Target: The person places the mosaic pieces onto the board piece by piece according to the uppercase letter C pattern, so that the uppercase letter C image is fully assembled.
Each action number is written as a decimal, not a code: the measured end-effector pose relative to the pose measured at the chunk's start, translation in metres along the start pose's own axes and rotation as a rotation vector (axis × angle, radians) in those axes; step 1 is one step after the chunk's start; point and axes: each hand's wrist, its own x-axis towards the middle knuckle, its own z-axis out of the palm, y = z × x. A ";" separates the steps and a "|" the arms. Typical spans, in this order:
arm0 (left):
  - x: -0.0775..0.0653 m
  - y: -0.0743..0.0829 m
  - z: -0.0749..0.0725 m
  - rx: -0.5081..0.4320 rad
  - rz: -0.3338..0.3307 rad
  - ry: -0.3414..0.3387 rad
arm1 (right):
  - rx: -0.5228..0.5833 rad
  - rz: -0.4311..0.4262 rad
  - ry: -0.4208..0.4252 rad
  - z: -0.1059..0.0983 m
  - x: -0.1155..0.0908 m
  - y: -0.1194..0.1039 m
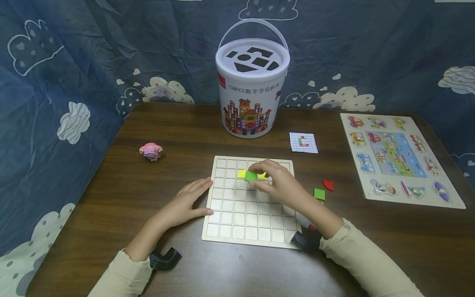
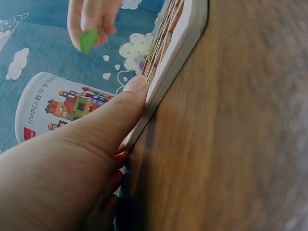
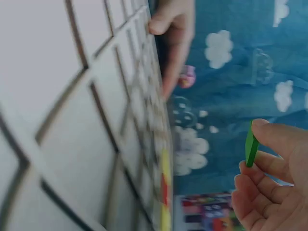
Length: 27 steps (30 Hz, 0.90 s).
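Wood-grained brown table (image 1: 178,123) stands before wrinkled blue cloth (image 1: 104,53). The right hand (image 1: 278,181) pinches a thin green square (image 1: 250,176) above the pale, gridded board (image 1: 239,206), near flat yellow pieces (image 1: 241,173); the left hand (image 1: 185,204), fingers loosely extended, touches the board's edge.

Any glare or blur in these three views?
Head: pale sheen on the near tabletop; left wrist: tabletop soft toward the right, green square slightly blurred; right wrist: grid board out of focus, green square crisper.
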 end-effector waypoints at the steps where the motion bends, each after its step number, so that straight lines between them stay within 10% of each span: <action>1: 0.000 0.000 0.000 0.001 0.000 -0.001 | 0.013 0.009 -0.008 0.004 0.004 0.001; 27: 0.000 -0.002 0.002 -0.002 -0.012 -0.010 | -0.089 -0.003 -0.166 0.036 0.018 0.032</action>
